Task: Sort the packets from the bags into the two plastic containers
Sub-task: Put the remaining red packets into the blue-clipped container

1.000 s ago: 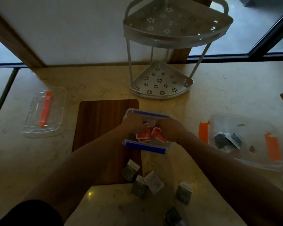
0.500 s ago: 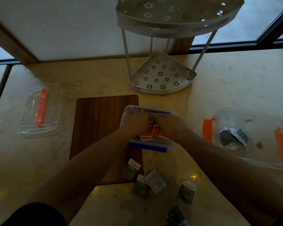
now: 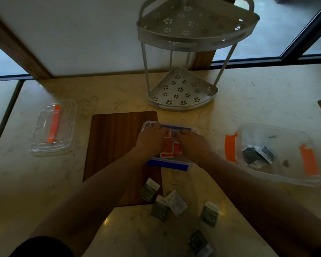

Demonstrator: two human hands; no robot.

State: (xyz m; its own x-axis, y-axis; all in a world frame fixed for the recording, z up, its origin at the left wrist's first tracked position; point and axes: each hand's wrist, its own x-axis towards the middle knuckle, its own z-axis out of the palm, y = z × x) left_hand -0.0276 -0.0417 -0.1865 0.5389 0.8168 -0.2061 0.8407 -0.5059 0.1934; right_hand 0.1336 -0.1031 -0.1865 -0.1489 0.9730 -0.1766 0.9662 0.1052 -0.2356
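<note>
Head view: both hands in the blue-clipped container

Left hand (image 3: 152, 140) and right hand (image 3: 191, 143) reach into the blue-clipped container (image 3: 167, 164) mid-table, over orange packets (image 3: 168, 149); whether either grip is clamped, I cannot tell. Dark packets (image 3: 159, 208) lie nearer on the table (image 3: 248, 101). Rightward, the orange-clipped container (image 3: 278, 175) holds more.

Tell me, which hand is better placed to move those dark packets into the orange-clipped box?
Probably the right hand: the orange-clipped container sits on its side, and the loose dark packets lie nearer it.
</note>
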